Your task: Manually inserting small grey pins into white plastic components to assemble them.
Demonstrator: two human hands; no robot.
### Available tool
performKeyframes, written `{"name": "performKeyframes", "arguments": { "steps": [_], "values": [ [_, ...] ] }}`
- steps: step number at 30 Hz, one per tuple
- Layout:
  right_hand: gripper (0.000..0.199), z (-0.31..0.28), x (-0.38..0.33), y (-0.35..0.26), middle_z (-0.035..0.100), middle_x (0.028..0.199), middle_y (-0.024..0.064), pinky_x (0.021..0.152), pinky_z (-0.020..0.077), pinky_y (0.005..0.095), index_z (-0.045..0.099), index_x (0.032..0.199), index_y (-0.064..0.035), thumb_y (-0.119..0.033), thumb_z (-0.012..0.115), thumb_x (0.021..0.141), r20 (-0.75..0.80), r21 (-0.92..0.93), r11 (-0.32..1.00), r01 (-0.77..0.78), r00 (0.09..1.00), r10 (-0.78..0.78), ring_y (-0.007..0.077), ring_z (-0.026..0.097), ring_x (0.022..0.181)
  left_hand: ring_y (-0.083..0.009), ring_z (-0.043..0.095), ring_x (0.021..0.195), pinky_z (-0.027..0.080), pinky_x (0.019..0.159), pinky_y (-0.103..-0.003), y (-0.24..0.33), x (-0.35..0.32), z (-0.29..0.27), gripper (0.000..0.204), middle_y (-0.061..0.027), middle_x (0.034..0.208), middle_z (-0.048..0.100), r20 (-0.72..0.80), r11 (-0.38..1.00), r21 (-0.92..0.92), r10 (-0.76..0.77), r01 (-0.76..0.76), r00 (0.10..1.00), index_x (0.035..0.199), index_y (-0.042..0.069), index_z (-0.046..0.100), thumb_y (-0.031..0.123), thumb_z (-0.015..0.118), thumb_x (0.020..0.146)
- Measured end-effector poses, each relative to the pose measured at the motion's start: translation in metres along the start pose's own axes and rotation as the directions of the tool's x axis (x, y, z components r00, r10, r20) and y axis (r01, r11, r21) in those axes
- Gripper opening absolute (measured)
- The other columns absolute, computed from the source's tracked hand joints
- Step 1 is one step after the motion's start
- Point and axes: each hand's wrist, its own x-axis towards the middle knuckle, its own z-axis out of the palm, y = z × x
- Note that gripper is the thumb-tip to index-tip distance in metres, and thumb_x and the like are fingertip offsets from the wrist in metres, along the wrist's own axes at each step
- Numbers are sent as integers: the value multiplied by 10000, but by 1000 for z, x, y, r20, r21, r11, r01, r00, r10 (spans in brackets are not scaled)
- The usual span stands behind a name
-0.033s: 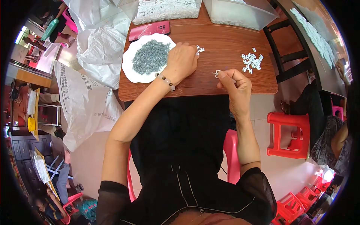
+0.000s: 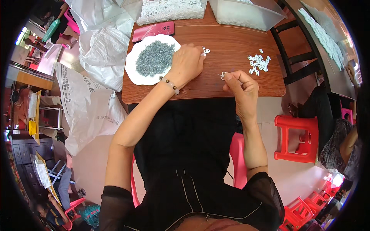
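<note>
My right hand [image 2: 243, 87] is held above the table's near edge, its thumb and forefinger pinching a small white plastic clip [image 2: 223, 76] with a thin metal pin sticking out. My left hand [image 2: 187, 63] rests palm down, partly over the right rim of a white scalloped plate [image 2: 133, 73]. Its fingers are drawn together beside a few white clips [image 2: 207, 51] on the wood; whatever is between the fingertips is hidden. The plate carries a heap of small grey metal screws or nails [image 2: 154, 58]. At the right, a loose pile of white clips [image 2: 259, 64] lies apart from both hands.
Behind the plate lies a pink phone [image 2: 154, 31]. Two clear bins [image 2: 246, 17] of white pieces stand along the brown table's [image 2: 231, 38] far edge. White sacks [image 2: 88, 104] crowd the left side. A red stool [image 2: 296, 138] and another person's leg are at the right.
</note>
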Motion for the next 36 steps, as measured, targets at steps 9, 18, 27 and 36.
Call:
{"name": "performKeyframes", "arguments": {
  "steps": [9,18,27,36],
  "values": [
    [149,3,-3,0,627,688,-20,573,358,160,665,845,-28,-154,644,923,8,10,1000,21,1000,-21,-3,506,616,-77,599,635,470,551,-210,26,-46,-30,237,-60,781,675,447,159,-847,-304,508,841,1024,-34,639,185,582,955],
    [157,10,-7,2,628,704,-17,586,382,170,663,855,-27,-157,624,935,58,-12,999,-33,998,33,3,515,625,-115,635,741,500,665,-220,37,-96,-37,240,-73,864,675,618,-326,-778,-239,537,749,1076,20,630,224,581,960],
    [148,19,-14,2,632,710,-8,609,408,174,661,871,-21,-148,622,935,127,-35,998,-49,991,53,21,543,647,-115,643,792,512,703,-221,38,-117,-35,292,-87,938,688,545,-407,-814,-284,415,789,1111,-6,627,237,609,950],
    [126,27,-22,2,618,689,-14,581,378,160,639,843,-12,-110,633,922,197,-73,997,-36,979,50,7,527,632,-108,650,803,520,703,-214,36,-131,-36,268,-80,959,703,445,-296,-891,-423,344,789,1121,-9,655,138,674,897]
  ]
}}
